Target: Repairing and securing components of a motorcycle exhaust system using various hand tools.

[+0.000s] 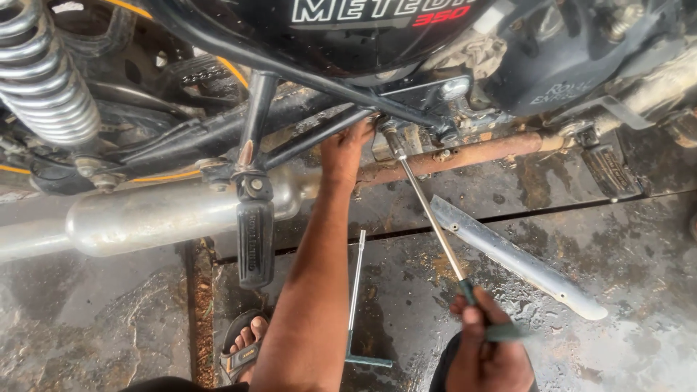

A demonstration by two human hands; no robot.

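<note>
Left hand at upper centre of the frame, reaching up under the motorcycle frame, fingers pressed against the underside beside a rusty pipe; whether closed on anything there, cannot tell. Right hand at the bottom edge, right of centre, fingers closed around the green handle of a long T-handle wrench. Shaft of that wrench slanting up and left from the fist, tip set against a bolt just right of the left hand.

A second T-handle wrench lying on the wet floor between the two forearms, its green crossbar at the lower end, shaft pointing up toward the pipe. To the right of the held wrench, a long curved silver cover flat on the floor, running from centre down to the right.

Chrome exhaust stretching across the left half of the frame, a black footpeg hanging down in front of it. Coiled shock spring in the upper left corner. Dark engine case in the upper right. A foot in a sandal at the bottom, just left of the left forearm.
</note>
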